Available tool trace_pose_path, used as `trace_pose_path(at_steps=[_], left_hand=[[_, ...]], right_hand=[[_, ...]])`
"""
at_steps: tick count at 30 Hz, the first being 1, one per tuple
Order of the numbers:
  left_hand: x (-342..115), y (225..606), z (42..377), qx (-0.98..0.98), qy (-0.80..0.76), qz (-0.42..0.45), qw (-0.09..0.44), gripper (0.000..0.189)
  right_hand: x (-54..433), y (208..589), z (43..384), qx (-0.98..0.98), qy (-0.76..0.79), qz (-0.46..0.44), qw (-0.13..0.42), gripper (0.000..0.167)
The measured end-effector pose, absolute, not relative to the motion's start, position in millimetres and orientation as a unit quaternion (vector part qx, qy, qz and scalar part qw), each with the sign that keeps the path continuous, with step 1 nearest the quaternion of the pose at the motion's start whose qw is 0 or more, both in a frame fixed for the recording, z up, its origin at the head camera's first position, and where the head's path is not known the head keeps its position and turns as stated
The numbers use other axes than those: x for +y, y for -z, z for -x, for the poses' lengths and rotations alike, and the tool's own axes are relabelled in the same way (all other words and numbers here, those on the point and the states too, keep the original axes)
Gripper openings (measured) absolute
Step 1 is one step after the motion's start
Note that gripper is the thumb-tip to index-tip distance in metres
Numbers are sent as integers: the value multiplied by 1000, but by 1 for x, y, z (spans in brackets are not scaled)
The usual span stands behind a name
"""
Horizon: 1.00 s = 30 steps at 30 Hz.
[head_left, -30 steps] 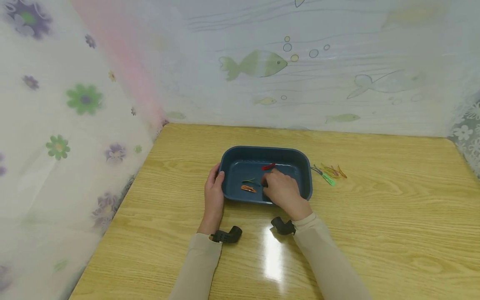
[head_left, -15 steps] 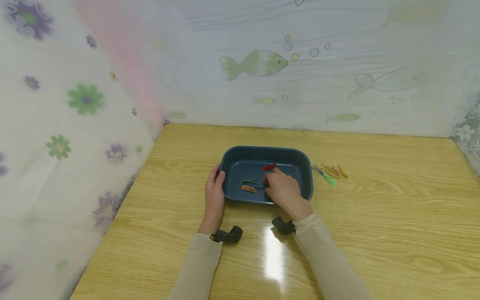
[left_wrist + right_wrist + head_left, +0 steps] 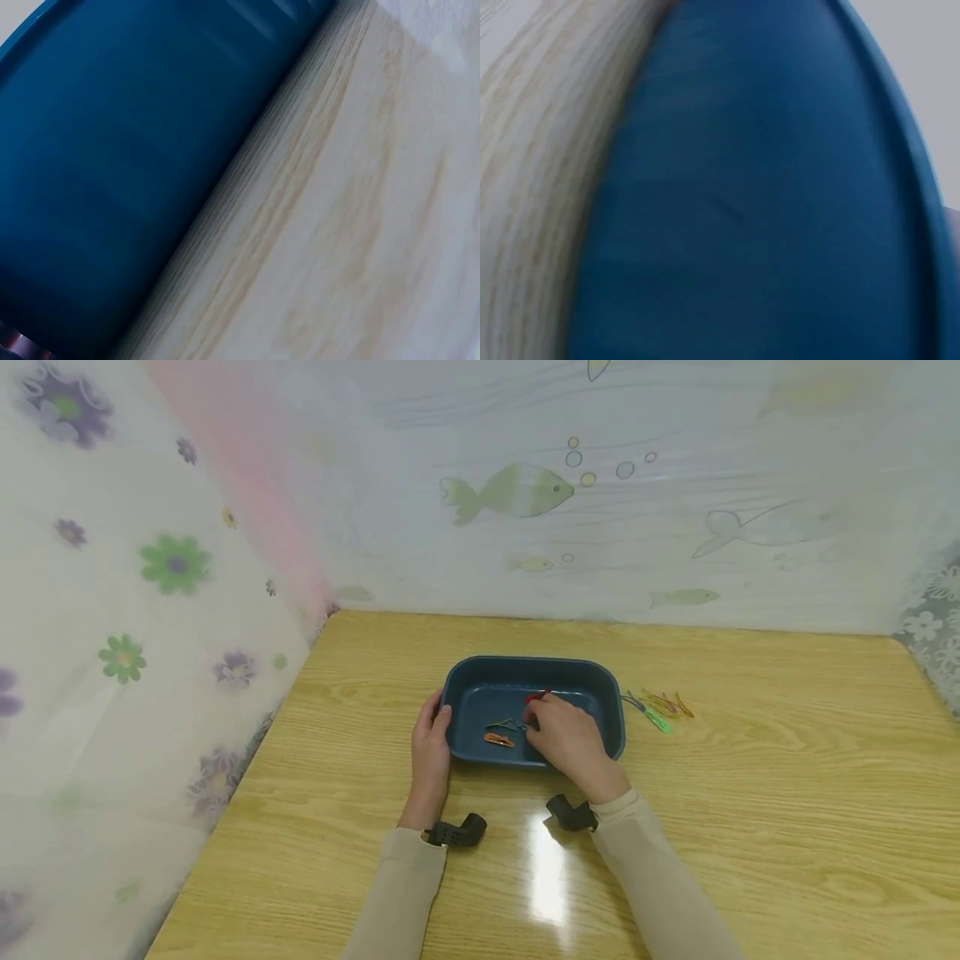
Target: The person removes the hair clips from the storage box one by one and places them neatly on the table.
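A dark blue rectangular tub sits on the wooden table. My left hand grips its left side, thumb at the rim and fingers along the outer wall. Reaching over the front rim, my right hand has its fingers curled down inside, and a blue hair clip pokes out from its fingertips, mostly hidden by the hand. Beside that lie a green hair clip and an orange hair clip. Behind the right fingers a red hair clip shows in part. Both wrist views show the tub's outer wall.
Right of the tub, a loose bunch of hair clips lies on the table, a bright green clip nearest. A fish-patterned curtain hangs behind the table, and a flowered one hangs at the left.
The blue clip at the right fingertips shifted toward the front, then back up beside the green clip. The right hand now covers more of the red clip. The left hand keeps its place.
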<state>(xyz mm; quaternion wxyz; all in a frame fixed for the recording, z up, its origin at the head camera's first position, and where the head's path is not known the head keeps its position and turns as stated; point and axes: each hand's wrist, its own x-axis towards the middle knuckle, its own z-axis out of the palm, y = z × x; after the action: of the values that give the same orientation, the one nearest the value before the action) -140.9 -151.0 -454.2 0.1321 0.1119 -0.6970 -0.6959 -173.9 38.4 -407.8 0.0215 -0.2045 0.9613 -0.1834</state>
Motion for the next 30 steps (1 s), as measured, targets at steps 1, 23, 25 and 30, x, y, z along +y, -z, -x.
trace_pose_path(at_steps=[1,23,25,30], left_hand=[[-150,455,141,-698,695,-112,134,36],[-159,458,135,-699,692,-120,134,38],[-157,458,136,-698,694,-118,134,37],[-152,456,140,-697,694,-116,135,37]], right_hand=[[40,407,173,960,187,208,18,13],[68,392,171,898,289,329,-39,7],[74,390,172,895,301,328,-41,7],[91,387,174,890,319,323,-45,7]])
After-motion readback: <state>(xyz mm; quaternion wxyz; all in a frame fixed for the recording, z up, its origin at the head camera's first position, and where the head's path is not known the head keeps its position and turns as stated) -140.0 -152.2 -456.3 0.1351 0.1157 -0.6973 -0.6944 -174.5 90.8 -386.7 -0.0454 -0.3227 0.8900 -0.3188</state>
